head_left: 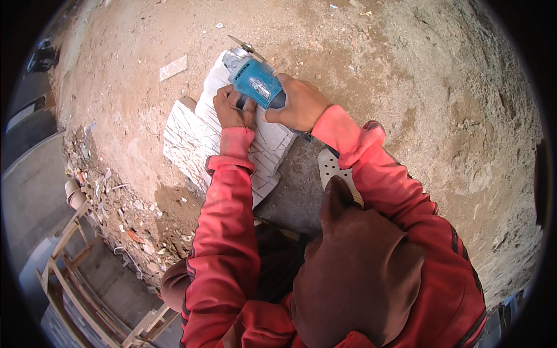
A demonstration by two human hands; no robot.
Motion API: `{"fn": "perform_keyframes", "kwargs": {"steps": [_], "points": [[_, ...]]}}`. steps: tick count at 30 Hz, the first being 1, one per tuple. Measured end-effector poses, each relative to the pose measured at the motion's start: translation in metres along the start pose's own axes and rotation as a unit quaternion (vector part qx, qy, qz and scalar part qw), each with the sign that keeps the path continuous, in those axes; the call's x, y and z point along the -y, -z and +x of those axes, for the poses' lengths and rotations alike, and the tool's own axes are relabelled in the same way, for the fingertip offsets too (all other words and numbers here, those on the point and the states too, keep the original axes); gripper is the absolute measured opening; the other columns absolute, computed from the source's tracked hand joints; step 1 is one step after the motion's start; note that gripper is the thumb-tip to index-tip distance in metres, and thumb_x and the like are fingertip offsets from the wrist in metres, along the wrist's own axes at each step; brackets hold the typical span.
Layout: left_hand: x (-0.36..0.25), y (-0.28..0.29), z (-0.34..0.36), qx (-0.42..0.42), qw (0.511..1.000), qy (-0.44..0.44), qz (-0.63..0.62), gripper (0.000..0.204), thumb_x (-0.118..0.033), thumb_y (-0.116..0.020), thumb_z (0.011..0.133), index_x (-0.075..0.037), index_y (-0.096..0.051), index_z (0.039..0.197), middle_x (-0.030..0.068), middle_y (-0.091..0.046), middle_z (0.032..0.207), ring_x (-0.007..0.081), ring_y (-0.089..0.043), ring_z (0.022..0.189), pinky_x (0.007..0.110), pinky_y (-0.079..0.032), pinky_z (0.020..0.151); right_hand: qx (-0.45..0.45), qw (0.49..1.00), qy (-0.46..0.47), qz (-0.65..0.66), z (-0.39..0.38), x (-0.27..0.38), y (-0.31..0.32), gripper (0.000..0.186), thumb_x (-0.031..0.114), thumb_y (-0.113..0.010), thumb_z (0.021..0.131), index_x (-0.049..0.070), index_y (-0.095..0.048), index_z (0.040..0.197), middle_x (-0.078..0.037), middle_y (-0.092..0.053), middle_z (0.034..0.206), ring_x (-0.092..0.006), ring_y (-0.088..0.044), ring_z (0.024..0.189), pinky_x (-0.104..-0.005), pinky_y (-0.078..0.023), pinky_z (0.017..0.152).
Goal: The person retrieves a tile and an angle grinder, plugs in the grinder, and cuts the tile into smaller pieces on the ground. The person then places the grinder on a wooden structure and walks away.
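A teal angle grinder [253, 80] with a silver head is held above pale slabs, its thin disc [248, 47] at the far end. My right hand [301, 103] wraps round the rear of its body from the right. On the left side, my left hand [232, 109] has its fingers curled at a dark part under the tool, which looks like a handle; its grip is partly hidden. Beneath both hands lie whitish tile slabs [191, 142], stacked unevenly and crossed with many scored lines.
A loose tile piece [173, 68] lies on the dirt ground farther left. Rubble [133, 235] is scattered at left, beside a wooden frame [72, 278]. My cream clog [329, 168] stands right of the slabs. A rough sandy slope [476, 133] rises at right.
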State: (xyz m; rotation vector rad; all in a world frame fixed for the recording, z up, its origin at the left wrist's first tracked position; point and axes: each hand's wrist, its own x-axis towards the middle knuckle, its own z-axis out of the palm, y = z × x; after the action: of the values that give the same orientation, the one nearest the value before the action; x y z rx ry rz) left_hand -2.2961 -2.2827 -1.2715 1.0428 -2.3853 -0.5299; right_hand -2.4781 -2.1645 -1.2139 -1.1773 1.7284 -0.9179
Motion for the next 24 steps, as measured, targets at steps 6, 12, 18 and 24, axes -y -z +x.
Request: {"fn": "perform_keyframes", "kwargs": {"steps": [6, 12, 18, 24], "points": [[-0.0008, -0.001, -0.0001, -0.005, 1.0, 0.007, 0.007, 0.028, -0.005, -0.076, 0.066, -0.006, -0.072, 0.095, 0.0139, -0.062, 0.104, 0.0331, -0.054, 0.1, 0.042, -0.044, 0.092, 0.003, 1.0, 0.003, 0.0, 0.0018, -0.0027, -0.0012, 0.064, 0.032, -0.077, 0.068, -0.003, -0.056, 0.118, -0.027, -0.068, 0.099, -0.043, -0.066, 0.096, -0.0456, -0.051, 0.086], [0.0, -0.0024, -0.0003, -0.013, 1.0, 0.002, 0.007, 0.028, -0.006, -0.076, 0.066, -0.006, -0.072, 0.094, 0.0137, -0.062, 0.103, 0.0331, -0.054, 0.1, 0.042, -0.044, 0.091, 0.001, 1.0, 0.008, -0.005, 0.0014, -0.0044, -0.002, 0.067, 0.034, -0.077, 0.068, -0.005, -0.055, 0.119, -0.028, -0.067, 0.099, -0.0427, -0.066, 0.096, -0.0453, -0.051, 0.086], [0.0034, -0.0044, 0.0001, -0.008, 1.0, 0.001, 0.004, 0.027, -0.006, -0.076, 0.066, -0.006, -0.071, 0.093, 0.0138, -0.062, 0.103, 0.0331, -0.054, 0.1, 0.042, -0.044, 0.091, 0.007, 1.0, 0.004, -0.002, -0.0008, -0.0042, 0.0004, 0.071, 0.036, -0.078, 0.068, -0.006, -0.054, 0.121, -0.028, -0.067, 0.098, -0.0426, -0.066, 0.094, -0.0452, -0.051, 0.085], [0.0019, -0.0034, -0.0011, -0.011, 1.0, 0.021, 0.011, 0.027, -0.007, -0.076, 0.067, -0.005, -0.071, 0.094, 0.0136, -0.061, 0.103, 0.0333, -0.053, 0.1, 0.042, -0.044, 0.091, 0.004, 1.0, 0.006, -0.004, -0.0004, -0.007, -0.0023, 0.072, 0.036, -0.078, 0.069, -0.006, -0.054, 0.121, -0.028, -0.067, 0.098, -0.0427, -0.066, 0.095, -0.0449, -0.051, 0.085]]}}
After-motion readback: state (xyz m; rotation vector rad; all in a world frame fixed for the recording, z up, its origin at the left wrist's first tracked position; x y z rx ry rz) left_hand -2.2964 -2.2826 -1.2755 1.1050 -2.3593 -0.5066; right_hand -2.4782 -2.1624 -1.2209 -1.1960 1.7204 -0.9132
